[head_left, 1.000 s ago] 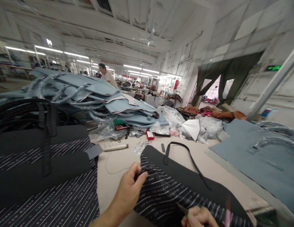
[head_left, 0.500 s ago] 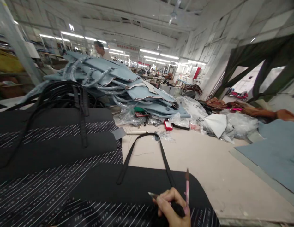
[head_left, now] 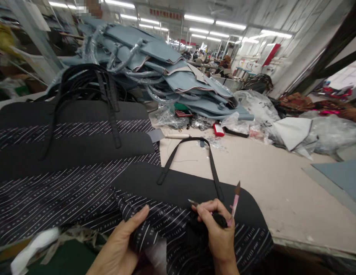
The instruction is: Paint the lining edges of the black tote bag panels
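One matte black panel [head_left: 149, 183] with white-striped fabric [head_left: 174, 219] on the smooth pale table [head_left: 269, 179], left hand [head_left: 120, 244], back in clear view, pinching fabric at the panel's left, right hand [head_left: 219, 231] clamped on slim pointed tool [head_left: 192, 202], brown-tipped pink stick [head_left: 235, 200].

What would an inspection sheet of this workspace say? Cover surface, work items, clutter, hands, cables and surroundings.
Surface: beige tabletop, loose thread lying on it.
Work items: black bag piece with strap handle and white-striped fabric.
Clutter: red-and-white box, plastic bags, heaped blue-grey bag pieces.
Hands: left hand grips the white-striped fabric; right hand holds a pointed tool and a pink-handled brush.
Cables: nothing seen.
Surroundings: lit ceiling tubes over a workshop hall.
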`<state>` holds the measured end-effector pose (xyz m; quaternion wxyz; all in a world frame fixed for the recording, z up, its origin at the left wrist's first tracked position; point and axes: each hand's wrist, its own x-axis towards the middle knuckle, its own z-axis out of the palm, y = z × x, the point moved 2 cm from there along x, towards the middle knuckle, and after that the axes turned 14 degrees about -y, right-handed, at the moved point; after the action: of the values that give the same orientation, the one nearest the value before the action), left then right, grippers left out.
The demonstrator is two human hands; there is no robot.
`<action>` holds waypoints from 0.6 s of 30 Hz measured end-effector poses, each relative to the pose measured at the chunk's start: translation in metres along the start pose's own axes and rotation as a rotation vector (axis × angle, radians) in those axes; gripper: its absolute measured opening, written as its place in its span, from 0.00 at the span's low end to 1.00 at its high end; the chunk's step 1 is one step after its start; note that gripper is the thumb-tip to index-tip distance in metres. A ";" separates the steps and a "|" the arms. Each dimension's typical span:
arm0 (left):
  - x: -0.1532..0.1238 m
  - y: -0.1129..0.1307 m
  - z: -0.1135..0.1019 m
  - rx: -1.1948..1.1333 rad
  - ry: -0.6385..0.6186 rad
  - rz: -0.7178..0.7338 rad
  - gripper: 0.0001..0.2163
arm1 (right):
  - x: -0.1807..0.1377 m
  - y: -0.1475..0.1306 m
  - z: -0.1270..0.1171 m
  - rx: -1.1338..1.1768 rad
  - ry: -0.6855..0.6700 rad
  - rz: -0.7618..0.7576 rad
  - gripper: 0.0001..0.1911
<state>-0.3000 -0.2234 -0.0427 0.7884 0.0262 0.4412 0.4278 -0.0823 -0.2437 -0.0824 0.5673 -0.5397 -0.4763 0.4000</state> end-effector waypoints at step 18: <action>0.023 -0.024 0.043 0.220 0.056 0.067 0.08 | -0.005 -0.008 -0.005 -0.007 -0.034 -0.012 0.16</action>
<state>-0.2483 -0.2084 -0.0421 0.7534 0.1152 0.5063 0.4034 -0.0794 -0.2502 -0.0745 0.5593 -0.5320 -0.4907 0.4041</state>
